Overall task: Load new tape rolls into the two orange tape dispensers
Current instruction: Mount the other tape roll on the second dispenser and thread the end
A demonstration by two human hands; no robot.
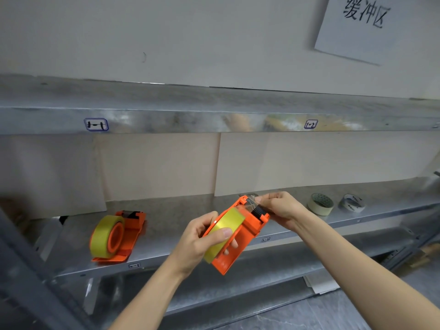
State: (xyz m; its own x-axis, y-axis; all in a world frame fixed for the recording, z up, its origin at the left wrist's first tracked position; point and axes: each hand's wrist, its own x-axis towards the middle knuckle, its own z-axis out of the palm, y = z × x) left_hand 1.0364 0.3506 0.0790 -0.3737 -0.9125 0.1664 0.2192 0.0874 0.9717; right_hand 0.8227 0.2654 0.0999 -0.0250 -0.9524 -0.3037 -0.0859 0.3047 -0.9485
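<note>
Left hand (202, 236) grips the orange dispenser (240, 236) by its yellow tape roll (223, 231), thumb across the roll's face, fingers wrapped behind and mostly hidden. The dispenser is up off the metal shelf (171, 215), tilted, cutter end toward the right hand (281, 207). That hand is pinched at the cutter end on a clear strip of tape (251, 203) — the strip is glassy and hard to trace, and the fingertips cover where it ends.

Second orange dispenser (123, 236) sits on the shelf to the left, well apart, its own yellow roll (107, 235) already seated on the hub.

Off to the right on the shelf, a cream masking-tape roll (320, 203) and a white roll (353, 203) lie flat, just beside each other; the white one carries dark print too small to read.

Writing — a paper sign (362, 27) on the wall, cut off at the top edge, reads 缓冲区. The upper shelf edge has a handwritten label (96, 124) reading 1-1; a second label (310, 124) is too blurred to be sure.
</note>
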